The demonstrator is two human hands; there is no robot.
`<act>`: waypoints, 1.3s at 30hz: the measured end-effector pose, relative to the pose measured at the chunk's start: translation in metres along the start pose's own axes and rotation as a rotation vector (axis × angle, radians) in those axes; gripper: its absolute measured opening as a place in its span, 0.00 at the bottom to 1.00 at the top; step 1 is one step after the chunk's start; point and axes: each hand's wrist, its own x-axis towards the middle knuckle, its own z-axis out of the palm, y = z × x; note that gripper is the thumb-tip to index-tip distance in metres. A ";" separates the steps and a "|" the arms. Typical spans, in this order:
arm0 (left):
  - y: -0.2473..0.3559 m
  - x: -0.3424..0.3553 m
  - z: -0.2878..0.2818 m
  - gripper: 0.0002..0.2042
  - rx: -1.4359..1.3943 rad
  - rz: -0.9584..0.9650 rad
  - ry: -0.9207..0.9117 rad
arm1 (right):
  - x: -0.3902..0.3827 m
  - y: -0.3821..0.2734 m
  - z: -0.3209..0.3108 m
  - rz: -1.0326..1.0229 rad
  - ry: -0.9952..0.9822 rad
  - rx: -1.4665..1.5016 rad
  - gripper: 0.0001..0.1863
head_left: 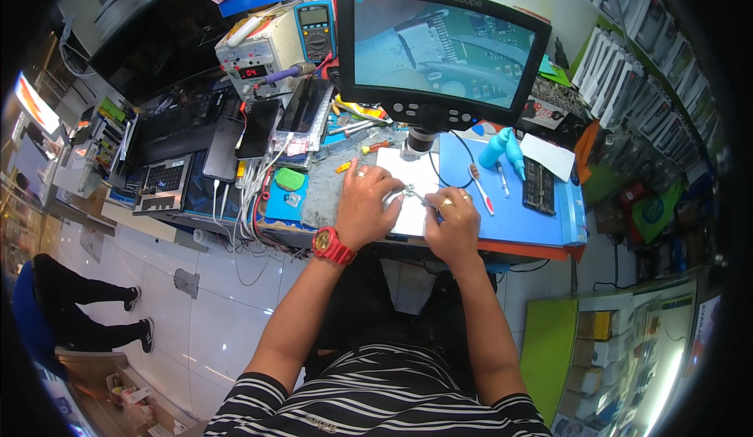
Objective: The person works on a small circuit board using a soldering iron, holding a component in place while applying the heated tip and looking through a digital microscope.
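My left hand (pixel 365 204), a red watch on its wrist, is closed with its fingertips at a small circuit board (pixel 407 190) on the white sheet (pixel 410 216). From the right, my right hand (pixel 455 221) grips a thin metal tool, seemingly tweezers (pixel 421 198), whose tip reaches the board. Both hands are below the microscope lens (pixel 419 142). On the microscope's screen (pixel 443 45) the green board appears enlarged, with a row of connector pins and a pale blurred shape beside it. The exact contact point is too small to make out.
On the blue mat (pixel 518 221) to the right lie a toothbrush (pixel 481 190), teal bottles (pixel 502 151) and a black phone part (pixel 538 188). Left are a green sponge (pixel 289 178), phones (pixel 225 148) with cables, a multimeter (pixel 316 33) and a power supply (pixel 255 53).
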 end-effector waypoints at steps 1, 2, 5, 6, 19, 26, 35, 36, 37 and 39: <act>0.000 0.000 0.000 0.07 0.000 0.000 0.000 | 0.000 0.000 0.000 -0.001 0.005 0.000 0.11; -0.001 0.000 0.000 0.07 0.001 0.000 0.000 | -0.001 0.001 0.001 -0.001 0.005 0.000 0.11; 0.000 0.000 0.000 0.07 0.005 -0.002 -0.002 | -0.001 0.002 0.001 -0.010 0.013 -0.002 0.11; 0.000 -0.001 0.000 0.07 0.008 -0.005 -0.005 | -0.001 0.001 0.000 -0.006 0.012 0.002 0.11; 0.000 -0.001 0.000 0.07 0.017 -0.004 -0.007 | 0.000 0.000 -0.001 -0.005 0.008 0.006 0.11; -0.001 -0.001 0.001 0.07 0.009 0.006 0.003 | -0.001 0.001 -0.001 0.004 0.006 0.019 0.11; 0.000 0.000 0.000 0.07 -0.001 0.003 0.002 | -0.001 0.002 -0.001 -0.004 0.004 0.022 0.10; -0.001 0.000 0.000 0.07 -0.002 0.003 0.001 | -0.001 0.002 -0.001 -0.005 0.004 0.022 0.10; -0.001 0.000 0.000 0.07 -0.002 0.004 0.001 | -0.001 0.002 0.000 -0.005 0.004 0.022 0.10; -0.001 0.000 0.000 0.07 0.001 0.005 0.002 | -0.001 0.002 -0.001 -0.005 0.008 0.025 0.10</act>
